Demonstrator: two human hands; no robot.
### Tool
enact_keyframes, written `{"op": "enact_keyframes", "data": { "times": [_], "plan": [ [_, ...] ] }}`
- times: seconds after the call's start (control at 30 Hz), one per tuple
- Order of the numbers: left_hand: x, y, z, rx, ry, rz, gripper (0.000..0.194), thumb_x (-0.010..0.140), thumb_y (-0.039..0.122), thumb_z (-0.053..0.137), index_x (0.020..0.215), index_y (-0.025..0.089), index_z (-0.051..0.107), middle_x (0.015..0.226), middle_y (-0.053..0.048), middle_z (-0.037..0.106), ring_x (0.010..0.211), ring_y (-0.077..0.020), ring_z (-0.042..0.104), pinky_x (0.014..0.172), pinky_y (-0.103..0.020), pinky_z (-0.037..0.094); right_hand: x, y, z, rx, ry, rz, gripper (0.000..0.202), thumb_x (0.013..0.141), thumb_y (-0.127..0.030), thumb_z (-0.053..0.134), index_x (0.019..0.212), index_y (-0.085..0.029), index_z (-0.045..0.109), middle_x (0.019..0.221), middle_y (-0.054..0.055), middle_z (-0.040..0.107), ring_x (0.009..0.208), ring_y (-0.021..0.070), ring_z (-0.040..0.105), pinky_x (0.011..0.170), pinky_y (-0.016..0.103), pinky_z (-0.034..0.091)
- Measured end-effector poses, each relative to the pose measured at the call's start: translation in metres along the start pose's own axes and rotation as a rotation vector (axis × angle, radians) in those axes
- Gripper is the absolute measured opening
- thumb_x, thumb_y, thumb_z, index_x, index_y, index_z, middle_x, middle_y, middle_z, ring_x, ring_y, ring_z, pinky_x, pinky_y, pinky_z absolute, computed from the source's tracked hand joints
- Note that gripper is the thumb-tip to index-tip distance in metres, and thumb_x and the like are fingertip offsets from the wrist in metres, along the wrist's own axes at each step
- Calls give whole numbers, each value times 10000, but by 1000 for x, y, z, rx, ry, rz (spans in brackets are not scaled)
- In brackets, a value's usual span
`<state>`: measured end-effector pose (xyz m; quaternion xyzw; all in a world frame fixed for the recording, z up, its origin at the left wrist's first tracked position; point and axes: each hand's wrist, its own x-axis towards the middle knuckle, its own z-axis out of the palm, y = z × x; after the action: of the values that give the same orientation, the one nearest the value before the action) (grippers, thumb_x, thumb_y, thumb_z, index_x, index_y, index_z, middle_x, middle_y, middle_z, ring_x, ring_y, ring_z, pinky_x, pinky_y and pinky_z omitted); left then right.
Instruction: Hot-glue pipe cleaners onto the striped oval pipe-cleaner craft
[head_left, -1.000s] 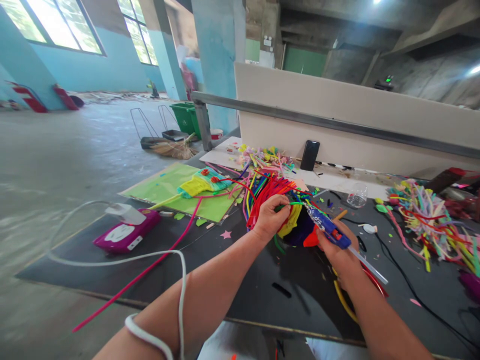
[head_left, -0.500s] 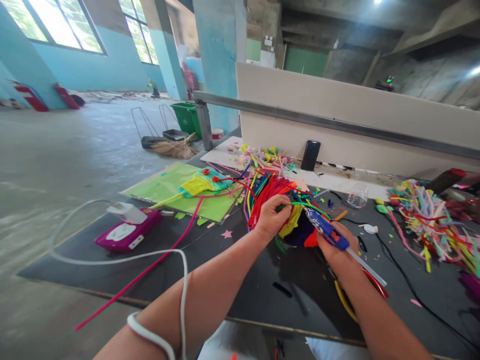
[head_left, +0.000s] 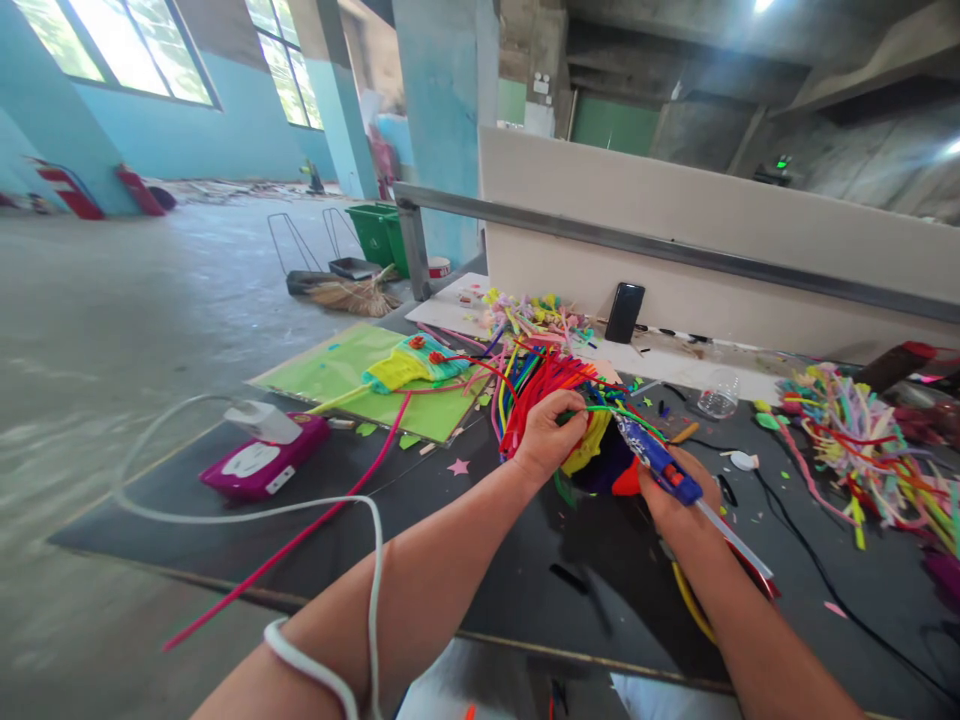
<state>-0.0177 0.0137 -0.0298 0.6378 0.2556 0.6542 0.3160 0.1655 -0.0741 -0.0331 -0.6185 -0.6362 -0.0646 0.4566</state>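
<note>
My left hand [head_left: 553,432] pinches a green pipe cleaner [head_left: 621,411], which stretches to the right. In my right hand [head_left: 671,490] is a blue hot glue gun [head_left: 658,462], a clear glue stick [head_left: 739,540] poking out of its back end. The gun's tip is close to the green pipe cleaner; I cannot tell whether they touch. Under and behind my left hand lies a bundle of red pipe cleaners [head_left: 546,385], with yellow pipe cleaners [head_left: 589,445] and a dark purple piece [head_left: 609,468] below the hands.
A purple power strip [head_left: 266,460] with a white plug and cable stands at left; the cable loops over my left forearm. A green sheet [head_left: 315,370] bears a yellow and turquoise piece [head_left: 412,365]. A phone [head_left: 625,312] leans at the back. More pipe cleaners [head_left: 862,430] lie at right.
The whole view has shifted slightly right and down. Both hands keep nearly the same pose, with the green pipe cleaner and glue gun still held.
</note>
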Motion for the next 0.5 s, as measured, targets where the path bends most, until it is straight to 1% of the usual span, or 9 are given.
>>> {"op": "enact_keyframes", "data": {
  "times": [0.1,0.2,0.37,0.5],
  "plan": [
    [0,1,0,2,-3,3,24,721,148,589,714,170,597,789,-31,621,773,-149,596,771,-292,483,-1,-4,1,-17,-3,-56,151,704,-296,589,613,-225,493,657,23,568,682,220,585,673,333,461],
    [-1,2,0,-1,-3,9,31,720,141,586,714,169,595,795,-33,622,774,-148,594,769,-293,482,-1,-6,4,-21,-7,-111,207,703,-262,592,580,-237,427,608,1,517,630,198,555,634,317,450],
    [-1,2,1,-5,-1,18,33,720,144,587,708,173,598,791,-31,622,781,-154,598,779,-300,483,-2,-5,7,-29,-6,-169,220,686,-219,595,592,-250,399,620,-8,526,630,199,553,612,315,449],
    [-1,1,1,-4,-1,19,38,720,141,587,704,174,598,782,-30,622,773,-152,595,774,-299,484,-2,-4,5,-42,7,-183,220,681,-205,580,591,-251,385,603,-12,502,614,192,536,609,313,439]
  ]
}}
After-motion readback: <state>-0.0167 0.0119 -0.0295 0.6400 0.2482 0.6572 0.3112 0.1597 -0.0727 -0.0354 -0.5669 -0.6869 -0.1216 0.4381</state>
